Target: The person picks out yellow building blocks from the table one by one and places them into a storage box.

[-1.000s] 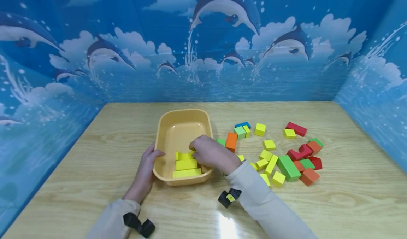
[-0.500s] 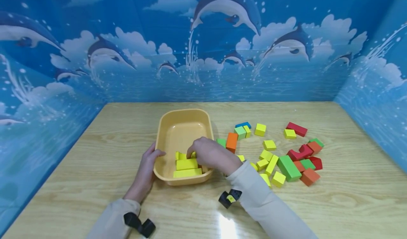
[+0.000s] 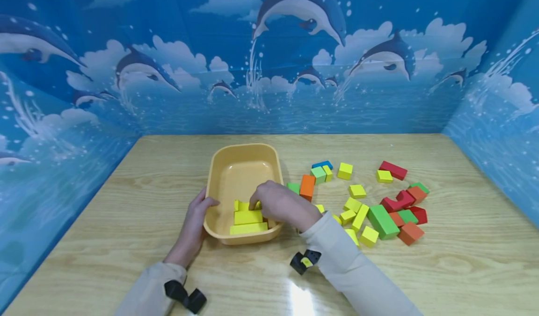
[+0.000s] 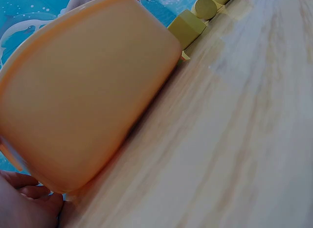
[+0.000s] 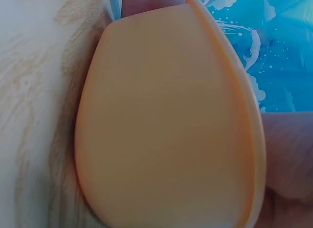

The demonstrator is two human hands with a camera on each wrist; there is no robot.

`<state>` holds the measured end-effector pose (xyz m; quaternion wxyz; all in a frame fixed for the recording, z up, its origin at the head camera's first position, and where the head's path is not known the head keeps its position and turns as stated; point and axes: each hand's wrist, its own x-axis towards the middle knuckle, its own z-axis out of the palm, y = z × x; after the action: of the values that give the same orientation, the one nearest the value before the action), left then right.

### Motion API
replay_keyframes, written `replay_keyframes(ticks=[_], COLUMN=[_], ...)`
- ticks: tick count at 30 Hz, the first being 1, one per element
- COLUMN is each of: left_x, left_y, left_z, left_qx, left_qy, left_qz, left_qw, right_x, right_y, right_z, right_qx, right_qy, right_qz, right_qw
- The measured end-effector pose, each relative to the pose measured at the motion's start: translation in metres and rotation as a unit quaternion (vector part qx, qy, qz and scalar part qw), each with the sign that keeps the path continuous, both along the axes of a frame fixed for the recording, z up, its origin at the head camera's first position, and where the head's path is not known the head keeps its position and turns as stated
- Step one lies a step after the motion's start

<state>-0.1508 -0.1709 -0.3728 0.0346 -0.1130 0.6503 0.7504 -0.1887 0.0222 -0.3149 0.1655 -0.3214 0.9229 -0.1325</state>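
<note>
Your table (image 3: 143, 213): pale wood-grain top, glare patch (image 3: 302, 299) near your edge. Tan tub (image 3: 246, 155) stands on it right way up, left of the block scatter. Just right of the tub you've got an orange block (image 3: 307, 187), plus a green block (image 3: 293, 188), partly hidden. Farther back: blue block (image 3: 322, 164), light green block (image 3: 318, 175), slim yellow block (image 3: 327, 174), bunched; yellow cube (image 3: 345, 171) near. Middle: loose yellow pieces, long yellow block (image 3: 360, 218) beside big green block (image 3: 383, 222). Far right: red, orange, green pieces clustered; behind them, long red block (image 3: 393, 170) next to flat yellow block (image 3: 384, 176).
</note>
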Motion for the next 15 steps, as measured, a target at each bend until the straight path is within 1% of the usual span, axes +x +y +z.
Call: replay_keyframes(ticks=[6,10,12,15], left_x=[0.0,0.0,0.001,0.002], left_y=[0.001,0.001,0.0,-0.002], left_z=[0.0,0.0,0.0,0.0], left_qx=[-0.001,-0.003,-0.007,-0.013], left_qy=[-0.002,-0.001,0.0,-0.001], left_qz=[0.001,-0.005,-0.005,-0.003], left_qw=[1.0,1.0,1.0,0.9999], right_x=[0.001,0.002,0.003,0.004], right_y=[0.002,0.005,0.007,0.015], right_z=[0.001,0.004,0.009,0.017], right_qx=[-0.003,-0.002,0.0,-0.015], right_qy=[0.0,0.003,0.018,0.042], right_qz=[0.004,0.005,0.007,0.011], right_qw=[1.0,1.0,0.9998,0.9989])
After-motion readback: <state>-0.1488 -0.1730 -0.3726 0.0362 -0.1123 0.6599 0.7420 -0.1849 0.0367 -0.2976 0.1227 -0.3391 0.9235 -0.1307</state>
